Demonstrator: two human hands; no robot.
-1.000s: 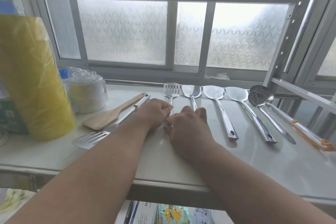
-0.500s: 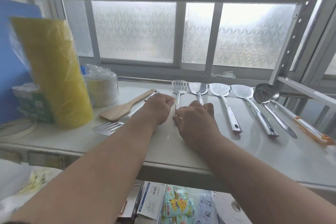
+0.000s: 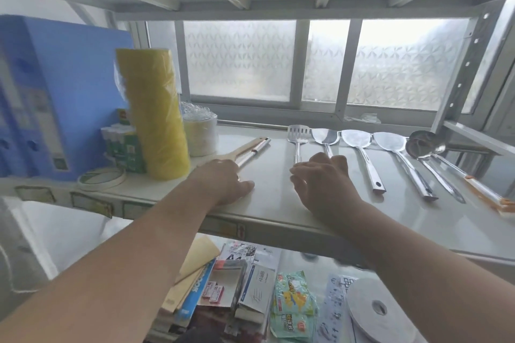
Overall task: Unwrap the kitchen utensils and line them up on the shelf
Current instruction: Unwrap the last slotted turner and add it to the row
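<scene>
On the white shelf (image 3: 278, 211) lies a row of steel utensils: a slotted turner (image 3: 298, 133), three spatulas (image 3: 326, 136) (image 3: 356, 139) (image 3: 388, 142) and two ladles (image 3: 422, 143), one with orange wrap (image 3: 486, 191) on its handle. My right hand (image 3: 326, 179) hovers with loosely curled fingers over the near ends of the turner and first spatula, holding nothing. My left hand (image 3: 223, 182) lies over the heads of a wooden spatula (image 3: 245, 147) and a second steel turner (image 3: 257, 149) that lie slanted at the left. Its fingers are hidden.
A yellow wrapped roll (image 3: 156, 114), a blue box (image 3: 55, 92), a tape ring (image 3: 101, 178) and a plastic-wrapped white stack (image 3: 199, 131) crowd the shelf's left. A perforated post (image 3: 462, 69) stands at right. Books, packets and a white roll (image 3: 373, 309) fill the lower shelf.
My left hand has moved left from beside the slotted turner's handle onto the two slanted utensils. My right hand has loosened and drawn back a little. The view has shifted down and left.
</scene>
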